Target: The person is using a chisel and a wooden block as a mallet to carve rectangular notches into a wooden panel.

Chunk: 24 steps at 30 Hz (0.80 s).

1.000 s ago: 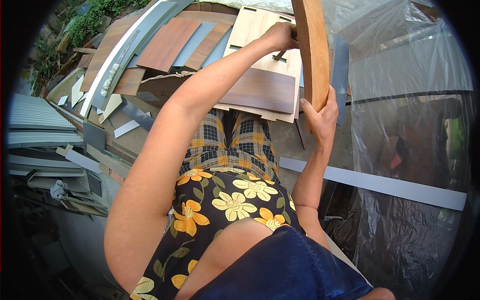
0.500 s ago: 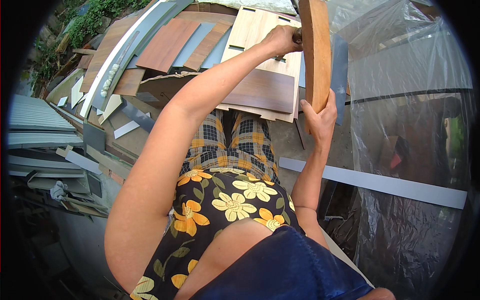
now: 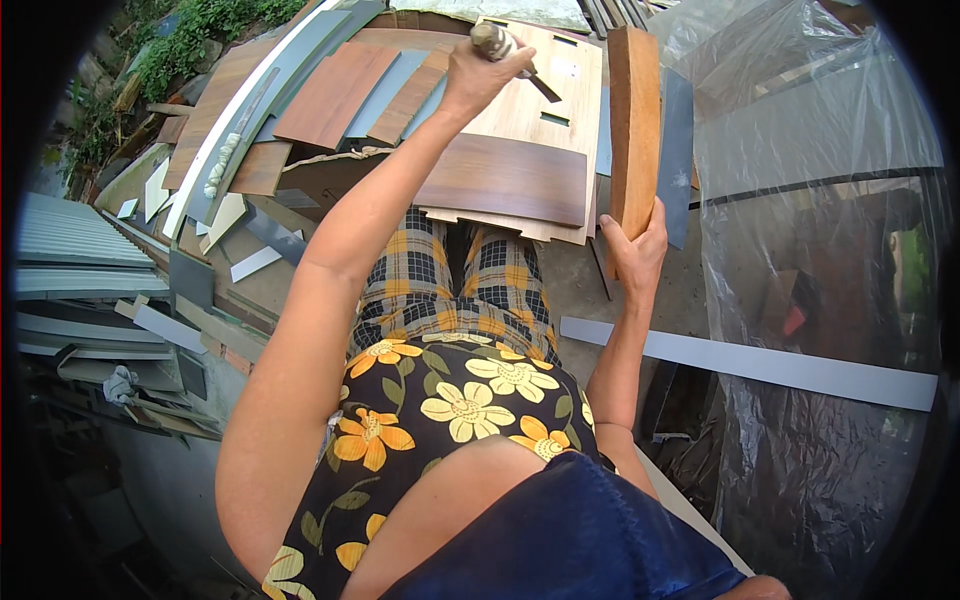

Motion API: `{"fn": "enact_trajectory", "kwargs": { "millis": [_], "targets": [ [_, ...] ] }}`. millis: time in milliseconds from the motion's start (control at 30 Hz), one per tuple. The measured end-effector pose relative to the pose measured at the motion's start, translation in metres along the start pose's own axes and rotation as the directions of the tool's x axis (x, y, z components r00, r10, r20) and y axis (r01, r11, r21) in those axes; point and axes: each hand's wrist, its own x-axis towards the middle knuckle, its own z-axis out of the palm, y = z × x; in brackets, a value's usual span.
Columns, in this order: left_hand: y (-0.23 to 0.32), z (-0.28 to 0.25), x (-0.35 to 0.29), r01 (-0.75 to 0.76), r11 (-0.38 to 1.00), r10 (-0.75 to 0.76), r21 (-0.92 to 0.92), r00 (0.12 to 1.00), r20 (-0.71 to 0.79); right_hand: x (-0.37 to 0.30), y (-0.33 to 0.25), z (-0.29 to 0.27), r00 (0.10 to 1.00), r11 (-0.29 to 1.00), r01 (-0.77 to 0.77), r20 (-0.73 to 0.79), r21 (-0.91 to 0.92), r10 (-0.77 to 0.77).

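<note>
My left hand [image 3: 480, 78] is closed around a chisel [image 3: 491, 41] with a pale, wrapped-looking handle. Its dark flat blade slants down to the right, above a pale wooden board [image 3: 500, 118] with several dark slots cut through it. In my right hand [image 3: 638, 245] a thick orange-brown wooden bar [image 3: 634, 130] stands roughly upright, gripped near its lower end at the board's right side. A dark brown wood-grain panel [image 3: 510, 180] lies across the near part of the slotted board, in front of my knees.
Reddish-brown [image 3: 335, 92] and other wood-grain panels lie to the left, with long grey strips [image 3: 290, 75]. Clear plastic sheeting [image 3: 810, 220] hangs on the right. A long white strip [image 3: 760, 365] lies before it. Offcuts and corrugated sheets [image 3: 80, 240] are at far left.
My left hand has moved left with the chisel, away from the wooden bar, and the blade has swung to point right. The bar has dropped slightly nearer in my right hand.
</note>
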Motion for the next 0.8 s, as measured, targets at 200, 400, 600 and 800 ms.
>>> {"fn": "enact_trajectory", "kwargs": {
  "millis": [200, 400, 600, 800],
  "targets": [
    [0.003, -0.096, -0.028, 0.028, 0.974, -0.091, -0.227, 0.958, -0.274, -0.012, 0.026, 0.021, 0.991, 0.992, -0.072, 0.101, -0.099, 0.082],
    [-0.013, -0.155, -0.084, 0.099, 0.933, -0.251, -0.347, 0.869, -0.427, -0.031, 0.048, 0.044, 0.962, 0.902, -0.039, 0.229, -0.431, 0.151],
    [-0.045, -0.151, -0.139, 0.288, 0.584, -0.629, -0.759, 0.751, -0.199, -0.030, 0.051, 0.048, 0.958, 0.902, -0.109, 0.198, -0.418, 0.207],
    [-0.062, -0.106, -0.168, 0.421, 0.410, -0.726, -0.809, 0.688, -0.010, -0.031, 0.050, 0.058, 0.968, 0.917, -0.109, 0.169, -0.383, 0.186]
  ]
}}
